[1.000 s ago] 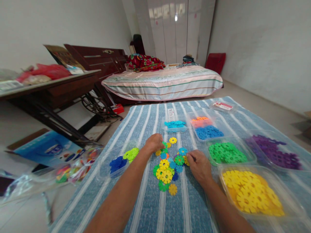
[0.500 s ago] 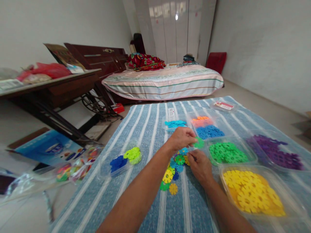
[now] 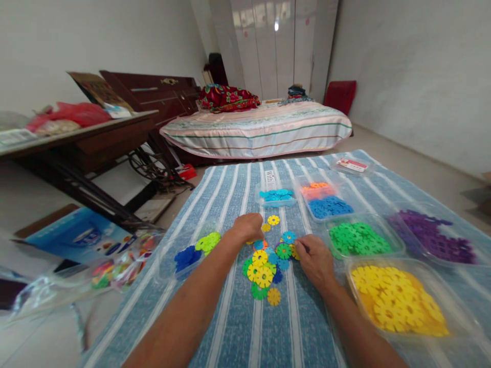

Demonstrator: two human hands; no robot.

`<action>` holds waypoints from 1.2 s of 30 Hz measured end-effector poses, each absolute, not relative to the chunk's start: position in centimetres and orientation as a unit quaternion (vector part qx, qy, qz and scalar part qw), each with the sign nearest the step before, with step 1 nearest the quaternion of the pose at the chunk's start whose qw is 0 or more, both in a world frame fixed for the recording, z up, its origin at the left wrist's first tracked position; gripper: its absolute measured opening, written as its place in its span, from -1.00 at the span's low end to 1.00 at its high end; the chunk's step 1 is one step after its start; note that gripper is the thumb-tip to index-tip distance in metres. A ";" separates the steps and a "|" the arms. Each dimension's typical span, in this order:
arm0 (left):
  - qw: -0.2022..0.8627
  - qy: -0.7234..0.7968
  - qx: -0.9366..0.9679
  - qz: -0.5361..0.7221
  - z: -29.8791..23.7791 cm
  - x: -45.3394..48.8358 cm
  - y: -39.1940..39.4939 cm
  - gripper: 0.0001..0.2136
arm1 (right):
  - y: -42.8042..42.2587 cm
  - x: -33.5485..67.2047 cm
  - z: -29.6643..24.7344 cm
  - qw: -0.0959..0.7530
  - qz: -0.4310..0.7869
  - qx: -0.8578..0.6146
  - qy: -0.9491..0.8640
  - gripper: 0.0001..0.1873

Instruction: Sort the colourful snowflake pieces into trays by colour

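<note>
A small pile of plastic snowflake discs [image 3: 268, 263] in yellow, green, blue and orange lies on a blue striped cloth [image 3: 238, 327]. My left hand [image 3: 248, 227] rests curled over the far left edge of the pile, fingers closed on discs I cannot make out. At the pile's right edge, my right hand [image 3: 315, 259] is closed with fingertips pinching at a disc I cannot see clearly. A clear tray of green discs [image 3: 358, 238] sits just right of my right hand.
Clear trays hold yellow discs [image 3: 399, 301], purple discs [image 3: 433, 237], blue and orange discs [image 3: 326, 202], cyan discs [image 3: 276, 196] and dark blue with lime discs [image 3: 195, 250]. A bag of mixed pieces [image 3: 115, 266] lies left. A wooden table [image 3: 76, 138] and bed [image 3: 261, 130] stand beyond.
My left hand reached right to the green tray with a green disc half a second ago, then came back to the pile's left edge. My right hand stayed put.
</note>
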State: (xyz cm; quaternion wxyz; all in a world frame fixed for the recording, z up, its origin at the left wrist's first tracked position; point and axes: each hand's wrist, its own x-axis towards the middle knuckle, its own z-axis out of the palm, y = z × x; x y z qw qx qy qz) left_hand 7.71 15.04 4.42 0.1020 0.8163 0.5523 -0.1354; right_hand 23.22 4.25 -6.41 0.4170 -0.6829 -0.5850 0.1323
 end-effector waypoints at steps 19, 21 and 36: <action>0.249 0.548 0.799 -0.020 2.2 5.9 17.4 -0.93 | 4.3 23.3 -6.7 0.416 0.123 -0.682 -0.588 -0.68; 0.279 0.546 0.790 0.008 2.1 5.7 17.6 -0.94 | 4.3 23.3 -6.7 0.417 0.120 -0.682 -0.589 -0.68; 0.452 0.507 0.722 0.133 2.9 8.0 15.5 -0.92 | 4.4 23.3 -6.6 0.424 0.123 -0.673 -0.594 -0.70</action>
